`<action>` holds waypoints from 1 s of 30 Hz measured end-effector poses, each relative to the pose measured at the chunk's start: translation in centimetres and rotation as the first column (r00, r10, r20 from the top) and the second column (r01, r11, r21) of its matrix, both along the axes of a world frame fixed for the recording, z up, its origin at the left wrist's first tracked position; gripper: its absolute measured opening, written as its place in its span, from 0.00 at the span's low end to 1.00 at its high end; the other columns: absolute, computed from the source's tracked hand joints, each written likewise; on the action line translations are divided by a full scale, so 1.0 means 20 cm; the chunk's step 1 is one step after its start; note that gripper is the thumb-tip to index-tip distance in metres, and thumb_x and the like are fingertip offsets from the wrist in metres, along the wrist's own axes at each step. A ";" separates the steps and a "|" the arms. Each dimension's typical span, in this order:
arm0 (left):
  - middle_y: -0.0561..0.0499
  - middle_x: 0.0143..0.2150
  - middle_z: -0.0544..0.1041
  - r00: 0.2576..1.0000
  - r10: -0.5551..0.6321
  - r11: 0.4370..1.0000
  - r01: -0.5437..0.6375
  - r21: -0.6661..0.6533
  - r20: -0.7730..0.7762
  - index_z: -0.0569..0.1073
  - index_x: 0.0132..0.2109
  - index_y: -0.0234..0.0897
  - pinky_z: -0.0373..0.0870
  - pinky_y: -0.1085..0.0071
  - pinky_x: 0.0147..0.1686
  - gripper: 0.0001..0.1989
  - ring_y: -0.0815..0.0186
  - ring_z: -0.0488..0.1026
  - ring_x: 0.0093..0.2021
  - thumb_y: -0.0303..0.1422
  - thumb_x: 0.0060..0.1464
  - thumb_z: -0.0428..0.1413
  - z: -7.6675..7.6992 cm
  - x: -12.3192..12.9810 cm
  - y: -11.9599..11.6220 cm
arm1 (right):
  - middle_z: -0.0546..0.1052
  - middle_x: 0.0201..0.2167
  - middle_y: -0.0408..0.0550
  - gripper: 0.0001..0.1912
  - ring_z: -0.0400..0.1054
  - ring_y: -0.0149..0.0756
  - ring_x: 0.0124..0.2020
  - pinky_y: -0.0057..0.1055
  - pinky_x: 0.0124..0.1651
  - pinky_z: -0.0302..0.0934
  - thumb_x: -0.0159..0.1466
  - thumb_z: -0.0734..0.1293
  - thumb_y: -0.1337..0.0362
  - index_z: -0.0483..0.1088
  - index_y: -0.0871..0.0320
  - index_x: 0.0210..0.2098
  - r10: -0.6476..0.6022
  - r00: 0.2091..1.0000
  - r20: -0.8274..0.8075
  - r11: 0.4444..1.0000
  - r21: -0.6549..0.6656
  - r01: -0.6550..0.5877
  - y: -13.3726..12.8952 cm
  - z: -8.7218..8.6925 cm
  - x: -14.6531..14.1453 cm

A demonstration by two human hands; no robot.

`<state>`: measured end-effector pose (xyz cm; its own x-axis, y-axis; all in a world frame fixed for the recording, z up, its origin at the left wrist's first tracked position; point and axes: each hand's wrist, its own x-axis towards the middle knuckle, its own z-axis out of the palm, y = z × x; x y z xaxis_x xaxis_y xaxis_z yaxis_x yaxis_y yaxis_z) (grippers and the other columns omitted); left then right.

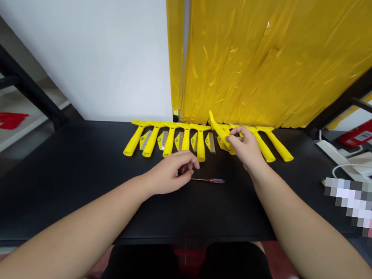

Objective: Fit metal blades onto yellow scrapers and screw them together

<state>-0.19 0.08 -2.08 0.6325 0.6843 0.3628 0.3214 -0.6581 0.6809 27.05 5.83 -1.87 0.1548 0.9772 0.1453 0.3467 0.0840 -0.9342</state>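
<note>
On the black table [66,165], a row of yellow T-shaped scraper handles [168,142] is laid out, with small yellow holders bearing steel blades [180,141] set between them. The left hand [168,172] is held just beside a small screwdriver [213,180] lying on the table, its fingers curled closed with nothing seen held. A tilted yellow handle [220,131] is gripped between the closed fingers of the right hand [245,147], above the row's right end. Far right, a red box [370,129] is seen beside a white power strip [341,157]; the print on its white label is too small to be read.
</note>
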 end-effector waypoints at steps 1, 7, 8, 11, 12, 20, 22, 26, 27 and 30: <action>0.52 0.38 0.72 1.000 0.012 1.000 -0.012 -0.015 0.022 0.74 0.45 0.38 0.69 0.69 0.37 0.07 0.68 0.70 0.36 0.24 0.61 0.56 0.00 0.00 0.00 | 0.65 0.19 0.34 0.14 0.57 0.32 0.20 0.31 0.27 0.49 0.59 0.70 0.56 0.64 0.51 0.40 0.042 0.996 -0.082 0.999 0.013 -0.042 -0.01 0.01 0.00; 0.47 0.46 0.75 0.920 0.175 0.897 -0.002 -0.441 0.352 0.73 0.57 0.38 0.75 0.64 0.46 0.18 0.64 0.75 0.44 0.34 0.61 0.64 -0.05 0.03 0.03 | 0.68 0.27 0.36 0.13 0.61 0.32 0.26 0.32 0.33 0.57 0.65 0.70 0.60 0.62 0.50 0.44 0.500 0.865 -0.032 0.841 0.256 -0.477 -0.17 0.05 -0.08; 0.47 0.47 0.75 0.890 0.216 0.850 0.031 -0.525 0.402 0.73 0.57 0.38 0.76 0.64 0.46 0.19 0.63 0.75 0.45 0.36 0.61 0.65 -0.05 0.04 0.04 | 0.69 0.29 0.37 0.12 0.62 0.33 0.29 0.33 0.35 0.58 0.66 0.70 0.61 0.62 0.51 0.44 0.531 0.846 0.049 0.801 0.297 -0.520 -0.20 0.05 -0.11; 0.46 0.47 0.77 0.780 0.353 0.725 0.120 -0.678 0.516 0.75 0.50 0.37 0.77 0.64 0.47 0.16 0.62 0.77 0.46 0.43 0.62 0.65 -0.03 0.05 0.03 | 0.72 0.35 0.42 0.12 0.66 0.36 0.36 0.36 0.42 0.62 0.66 0.72 0.63 0.65 0.51 0.45 0.540 0.777 0.323 0.681 0.376 -0.629 -0.26 0.06 -0.18; 0.46 0.47 0.78 0.744 0.393 0.701 0.139 -0.700 0.541 0.75 0.49 0.38 0.77 0.65 0.48 0.16 0.62 0.77 0.46 0.43 0.62 0.65 -0.02 0.06 0.02 | 0.73 0.37 0.43 0.12 0.67 0.37 0.38 0.37 0.44 0.63 0.66 0.72 0.62 0.67 0.52 0.46 0.539 0.746 0.391 0.645 0.378 -0.664 -0.26 0.06 -0.19; 0.55 0.30 0.73 0.666 0.580 0.650 -0.031 -0.759 0.469 0.69 0.39 0.39 0.69 0.73 0.25 0.12 0.70 0.70 0.25 0.40 0.63 0.61 0.05 0.04 0.03 | 0.83 0.50 0.53 0.12 0.66 0.55 0.55 0.52 0.60 0.58 0.71 0.64 0.65 0.78 0.56 0.49 0.038 0.645 0.764 0.860 0.303 -0.410 -0.03 0.02 0.02; 0.56 0.29 0.71 0.679 0.578 0.646 -0.041 -0.763 0.452 0.68 0.39 0.39 0.66 0.74 0.23 0.11 0.71 0.68 0.23 0.40 0.63 0.60 0.05 0.03 0.04 | 0.82 0.54 0.55 0.16 0.63 0.60 0.61 0.54 0.61 0.57 0.68 0.64 0.68 0.79 0.58 0.51 -0.005 0.552 0.834 0.916 0.225 -0.332 0.04 -0.01 0.06; 0.56 0.28 0.71 0.699 0.573 0.642 -0.058 -0.764 0.428 0.68 0.39 0.39 0.66 0.75 0.23 0.10 0.72 0.67 0.22 0.39 0.64 0.59 0.05 0.04 0.03 | 0.83 0.54 0.54 0.18 0.61 0.61 0.66 0.56 0.67 0.54 0.67 0.65 0.67 0.81 0.58 0.51 0.062 0.419 0.906 0.955 0.068 -0.290 0.09 -0.06 0.06; 0.56 0.28 0.71 0.704 0.570 0.645 -0.063 -0.762 0.424 0.69 0.39 0.39 0.66 0.75 0.23 0.10 0.72 0.67 0.22 0.39 0.64 0.59 0.05 0.04 0.03 | 0.83 0.54 0.55 0.18 0.61 0.61 0.67 0.55 0.69 0.53 0.66 0.65 0.66 0.82 0.59 0.51 0.078 0.399 0.914 0.957 0.043 -0.286 0.10 -0.07 0.06; 0.56 0.29 0.71 0.710 0.560 0.656 -0.066 -0.752 0.426 0.69 0.40 0.39 0.66 0.75 0.23 0.09 0.72 0.68 0.22 0.39 0.64 0.59 0.06 0.04 0.02 | 0.84 0.52 0.57 0.17 0.62 0.59 0.68 0.51 0.72 0.51 0.66 0.66 0.67 0.83 0.61 0.50 0.114 0.352 0.929 0.960 -0.011 -0.281 0.10 -0.06 0.04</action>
